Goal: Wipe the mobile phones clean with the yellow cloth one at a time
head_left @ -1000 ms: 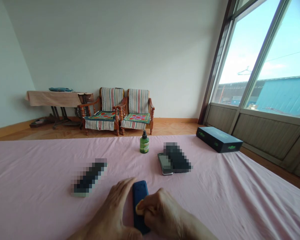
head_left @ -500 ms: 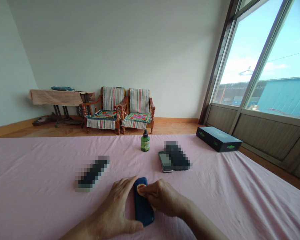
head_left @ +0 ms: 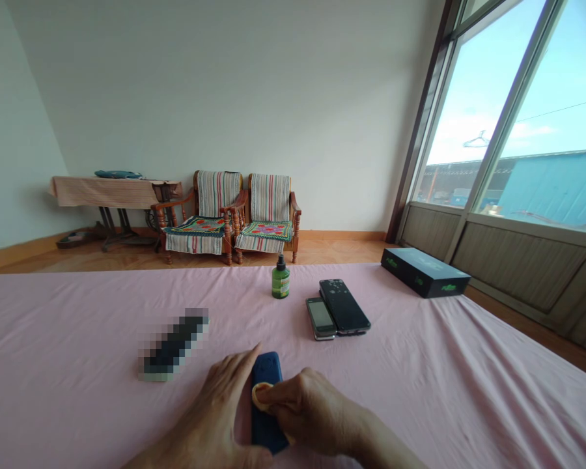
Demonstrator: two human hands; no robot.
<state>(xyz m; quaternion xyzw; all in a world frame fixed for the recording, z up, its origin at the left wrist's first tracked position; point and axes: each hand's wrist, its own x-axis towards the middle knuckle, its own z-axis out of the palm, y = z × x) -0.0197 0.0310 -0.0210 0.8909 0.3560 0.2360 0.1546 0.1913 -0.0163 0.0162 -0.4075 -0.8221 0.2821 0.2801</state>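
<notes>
A blue phone (head_left: 268, 371) lies on the pink sheet (head_left: 78, 417) in front of me. My left hand (head_left: 224, 407) is curved round its left side, with the fingers along the upper edge and the thumb by the lower end, gripping it in place. Over the phone's back, my right hand (head_left: 305, 407) presses a small folded yellow cloth (head_left: 260, 396), pinched between thumb and fingers. Part of the cloth and the phone's right side are hidden by that hand.
Ahead stands a green bottle (head_left: 280, 281) with a black top. Right of it lie a small grey phone (head_left: 321, 318) and a larger black phone (head_left: 346, 309). A blurred dark device (head_left: 176, 345) lies left. A black box (head_left: 424, 272) sits far right; armchairs (head_left: 266, 215) stand beyond.
My right hand and the cloth have slid down the phone's back, toward me. The whole view has shifted slightly, and my left hand stays round the phone.
</notes>
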